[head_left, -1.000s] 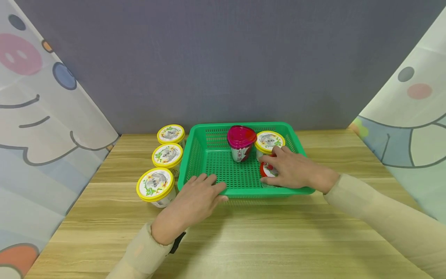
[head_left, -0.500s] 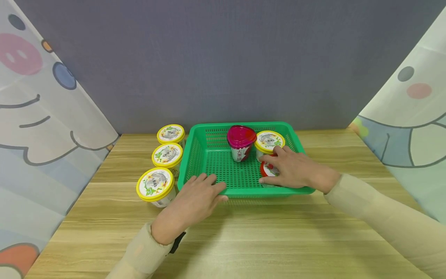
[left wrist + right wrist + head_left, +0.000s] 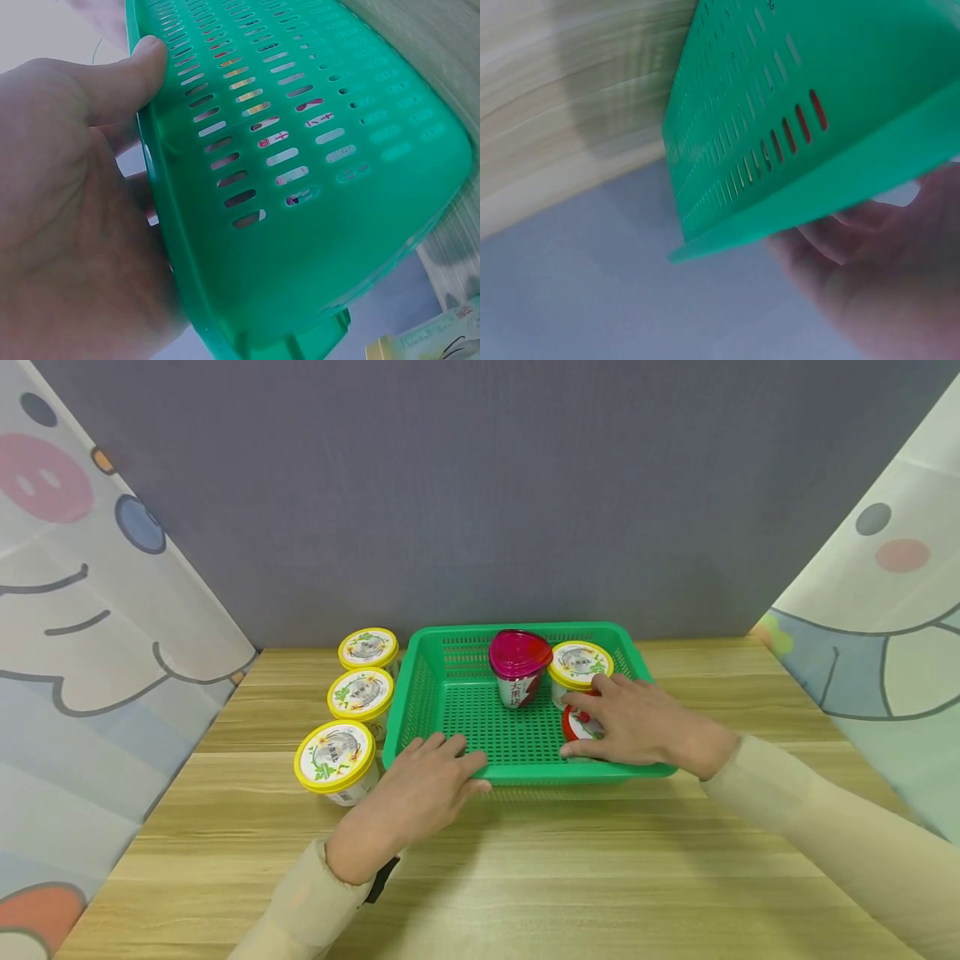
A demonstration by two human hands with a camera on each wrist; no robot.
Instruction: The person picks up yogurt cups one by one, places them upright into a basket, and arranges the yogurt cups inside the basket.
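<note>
A green plastic basket [image 3: 408,693] stands on the table in the head view. My left hand [image 3: 423,793] grips the left part of its front rim; in the left wrist view the thumb [image 3: 139,71] presses on the rim and the fingers go inside. At the basket's front right corner, my right hand [image 3: 626,718] holds a red-lidded cup [image 3: 582,723], mostly hidden under the fingers. Just behind it stands a yellow-lidded tub [image 3: 580,662]. A cup with a magenta lid [image 3: 519,654] stands upright to its left, near the back wall of the basket.
Outside the basket on the left, a front yellow-lidded tub [image 3: 335,756], a middle tub [image 3: 360,692] and a back tub [image 3: 368,647] form a row. A grey panel [image 3: 480,510] rises behind the wooden table [image 3: 525,877]. Printed cloths hang at both sides.
My right hand and the red-lidded cup have shifted very slightly to the right. The left hand and the basket look unmoved.
</note>
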